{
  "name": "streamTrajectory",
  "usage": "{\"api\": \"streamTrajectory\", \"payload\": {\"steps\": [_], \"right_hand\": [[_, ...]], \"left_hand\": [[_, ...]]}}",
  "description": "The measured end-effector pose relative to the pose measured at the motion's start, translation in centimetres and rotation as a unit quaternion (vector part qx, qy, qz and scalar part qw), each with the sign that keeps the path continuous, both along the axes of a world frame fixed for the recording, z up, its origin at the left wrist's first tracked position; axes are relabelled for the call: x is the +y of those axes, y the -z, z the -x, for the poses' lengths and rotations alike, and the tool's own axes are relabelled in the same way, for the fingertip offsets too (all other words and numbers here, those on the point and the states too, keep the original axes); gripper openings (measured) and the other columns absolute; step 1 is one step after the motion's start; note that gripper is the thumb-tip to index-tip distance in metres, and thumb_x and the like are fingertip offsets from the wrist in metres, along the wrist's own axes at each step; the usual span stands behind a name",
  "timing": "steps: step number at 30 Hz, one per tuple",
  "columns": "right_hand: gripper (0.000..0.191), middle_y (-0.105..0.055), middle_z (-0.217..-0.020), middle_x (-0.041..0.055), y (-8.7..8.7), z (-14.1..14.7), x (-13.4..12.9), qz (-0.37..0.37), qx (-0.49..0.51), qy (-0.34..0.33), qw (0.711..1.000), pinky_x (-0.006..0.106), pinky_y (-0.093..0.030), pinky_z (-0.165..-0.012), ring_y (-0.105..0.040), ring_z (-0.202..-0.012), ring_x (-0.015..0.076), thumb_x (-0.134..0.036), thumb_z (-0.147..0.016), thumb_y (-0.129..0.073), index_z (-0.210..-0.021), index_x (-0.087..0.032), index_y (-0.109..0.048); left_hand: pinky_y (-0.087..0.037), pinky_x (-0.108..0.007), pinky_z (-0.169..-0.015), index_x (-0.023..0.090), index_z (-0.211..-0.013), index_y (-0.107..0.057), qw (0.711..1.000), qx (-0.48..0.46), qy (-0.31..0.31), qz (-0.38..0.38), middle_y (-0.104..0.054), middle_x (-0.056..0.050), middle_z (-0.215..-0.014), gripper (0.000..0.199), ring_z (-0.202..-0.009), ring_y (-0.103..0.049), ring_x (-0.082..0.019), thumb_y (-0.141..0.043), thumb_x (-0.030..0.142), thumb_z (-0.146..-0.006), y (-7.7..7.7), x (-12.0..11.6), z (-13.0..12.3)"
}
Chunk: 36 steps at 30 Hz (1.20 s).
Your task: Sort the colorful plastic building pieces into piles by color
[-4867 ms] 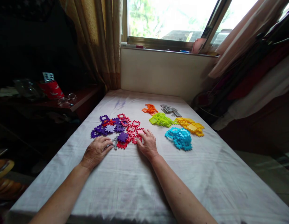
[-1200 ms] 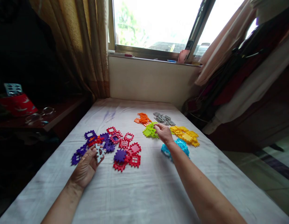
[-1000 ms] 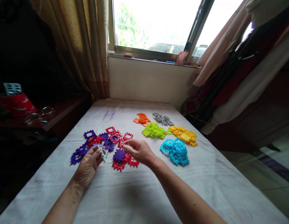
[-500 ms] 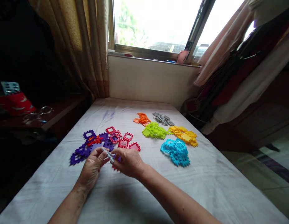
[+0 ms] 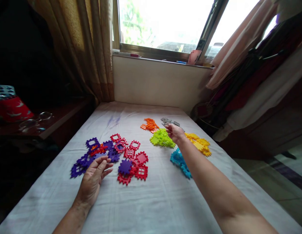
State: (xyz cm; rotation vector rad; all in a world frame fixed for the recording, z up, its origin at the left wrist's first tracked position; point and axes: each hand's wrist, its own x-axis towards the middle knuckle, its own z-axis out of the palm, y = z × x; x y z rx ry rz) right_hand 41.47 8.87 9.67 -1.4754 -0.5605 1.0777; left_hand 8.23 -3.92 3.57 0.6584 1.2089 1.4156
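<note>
Seeing wide cloth from red pieces to cut-off near edge. Now holding left hand half-open by purple pieces, gray piece gone from it; reaching right hand to gray pile, near far-right corner, grip unclear. Partly hiding 2 more: blue pile, yellow pile.

Bare cloth on the tabletop left a lane between the red pieces and the blue pile. The green pile stood across its far end; the right forearm barred the way over the blue pile.
</note>
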Motion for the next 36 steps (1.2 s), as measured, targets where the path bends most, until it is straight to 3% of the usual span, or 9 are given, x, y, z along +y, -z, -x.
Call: {"api": "streamTrajectory", "payload": {"steps": [6,10,13,15,18,21,23,30,36], "right_hand": [[0.012,-0.072,-0.078,0.0043,-0.4,-3.4,1.2,0.029,-0.036,0.035,0.998,0.014,-0.030,-0.038,-0.051,-0.043,0.0043,-0.020,-0.092,-0.050,-0.090,-0.015,-0.061],[0.018,-0.075,-0.086,0.0024,2.6,0.2,-2.0,0.001,-0.091,-0.013,0.996,0.017,-0.040,-0.047,-0.061,-0.054,0.0086,-0.024,-0.085,-0.062,-0.101,-0.019,-0.066],[0.020,-0.075,-0.092,0.0055,5.4,5.0,-5.8,-0.100,-0.277,-0.160,0.942,0.030,-0.054,-0.075,-0.069,-0.080,0.0177,-0.032,-0.083,-0.063,-0.097,-0.019,-0.071],[0.029,-0.072,-0.115,0.0087,6.9,8.1,-8.4,-0.170,-0.423,-0.236,0.858,0.040,-0.048,-0.098,-0.065,-0.109,0.0237,-0.033,-0.081,-0.067,-0.107,-0.023,-0.072],[0.055,-0.060,-0.136,0.0143,8.3,11.4,-11.5,-0.168,-0.549,-0.288,0.767,0.050,-0.041,-0.106,-0.054,-0.127,0.0314,-0.040,-0.075,-0.075,-0.127,-0.023,-0.065],[0.060,-0.058,-0.138,0.0153,9.1,12.5,-13.0,-0.156,-0.580,-0.299,0.741,0.049,-0.041,-0.106,-0.052,-0.128,0.0312,-0.042,-0.076,-0.075,-0.131,-0.022,-0.062],[0.055,-0.061,-0.135,0.0140,9.6,12.4,-13.2,-0.180,-0.567,-0.299,0.746,0.046,-0.043,-0.107,-0.054,-0.126,0.0285,-0.039,-0.077,-0.074,-0.129,-0.021,-0.063],[0.033,-0.068,-0.124,0.0093,10.8,11.6,-13.2,-0.270,-0.498,-0.256,0.783,0.037,-0.047,-0.104,-0.061,-0.117,0.0211,-0.026,-0.083,-0.065,-0.115,-0.024,-0.070],[0.034,-0.064,-0.130,0.0110,10.3,10.9,-14.7,-0.162,-0.577,-0.180,0.780,0.044,-0.041,-0.105,-0.055,-0.123,0.0277,-0.031,-0.082,-0.066,-0.114,-0.023,-0.070]], "left_hand": [[-0.058,-0.026,-0.064,0.018,-0.086,-0.069,1.000,0.003,-0.010,0.001,-0.072,-0.001,-0.082,0.060,-0.073,-0.068,-0.016,-0.091,0.050,-0.040,0.1,0.3,0.2],[-0.060,-0.032,-0.071,0.018,-0.091,-0.068,0.996,0.078,-0.001,-0.046,-0.072,-0.003,-0.085,0.056,-0.076,-0.070,-0.018,-0.085,0.055,-0.052,1.0,0.4,0.5],[-0.060,-0.037,-0.080,0.019,-0.094,-0.069,0.968,0.217,0.013,-0.123,-0.074,-0.005,-0.089,0.046,-0.083,-0.071,-0.021,-0.075,0.056,-0.067,2.0,0.3,0.8],[-0.057,-0.040,-0.088,0.021,-0.094,-0.071,0.918,0.341,0.037,-0.199,-0.075,-0.006,-0.094,0.036,-0.090,-0.071,-0.022,-0.069,0.053,-0.076,2.7,0.1,0.8],[-0.050,-0.044,-0.102,0.026,-0.107,-0.071,0.799,0.501,0.100,-0.318,-0.072,-0.007,-0.114,0.031,-0.111,-0.065,-0.024,-0.064,0.046,-0.084,3.6,-0.4,0.3],[-0.035,-0.053,-0.115,0.030,-0.132,-0.059,0.699,0.605,0.153,-0.350,-0.062,-0.007,-0.137,0.047,-0.133,-0.050,-0.027,-0.062,0.045,-0.087,4.3,-0.8,-0.4],[-0.027,-0.057,-0.118,0.030,-0.138,-0.053,0.665,0.645,0.177,-0.332,-0.060,-0.006,-0.140,0.051,-0.136,-0.047,-0.027,-0.059,0.043,-0.089,4.5,-0.9,-0.8],[-0.023,-0.055,-0.117,0.027,-0.122,-0.065,0.677,0.668,0.116,-0.286,-0.069,-0.008,-0.123,0.034,-0.119,-0.059,-0.026,-0.052,0.034,-0.091,3.6,-0.9,-0.6],[-0.034,-0.050,-0.110,0.023,-0.108,-0.069,0.709,0.657,-0.030,-0.255,-0.072,-0.009,-0.116,0.030,-0.112,-0.062,-0.027,-0.044,0.029,-0.092,3.4,0.1,1.8]]}}
